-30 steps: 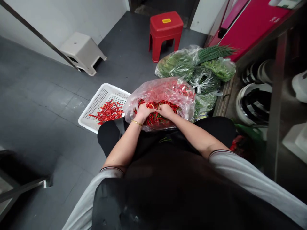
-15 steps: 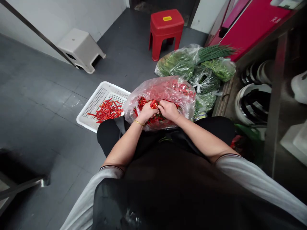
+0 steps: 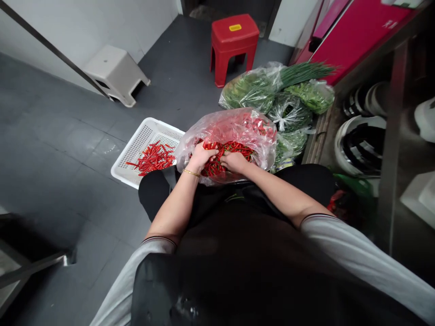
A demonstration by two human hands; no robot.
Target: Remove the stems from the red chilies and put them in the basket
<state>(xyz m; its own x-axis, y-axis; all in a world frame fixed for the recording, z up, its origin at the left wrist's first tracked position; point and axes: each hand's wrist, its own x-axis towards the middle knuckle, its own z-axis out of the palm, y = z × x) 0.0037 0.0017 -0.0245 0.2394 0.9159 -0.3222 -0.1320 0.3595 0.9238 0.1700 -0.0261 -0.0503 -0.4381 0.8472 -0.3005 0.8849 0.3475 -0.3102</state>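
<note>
A clear plastic bag full of red chili peppers sits on the floor between my knees. Both of my hands are down in its open mouth. My left hand, with a gold bracelet on the wrist, has its fingers curled round several chilies. My right hand is closed among the chilies beside it, fingertips meeting the left hand's. To the left of the bag, a white perforated basket holds a loose heap of red chilies.
Behind the chili bag lie several bags of green vegetables and a bundle of chives. A red stool and a grey stool stand on the dark tiled floor. A metal shelf with bowls is on the right.
Both hands lifted a little with chilies half a second ago and have dropped back into the bag. The bag and basket have stayed put.
</note>
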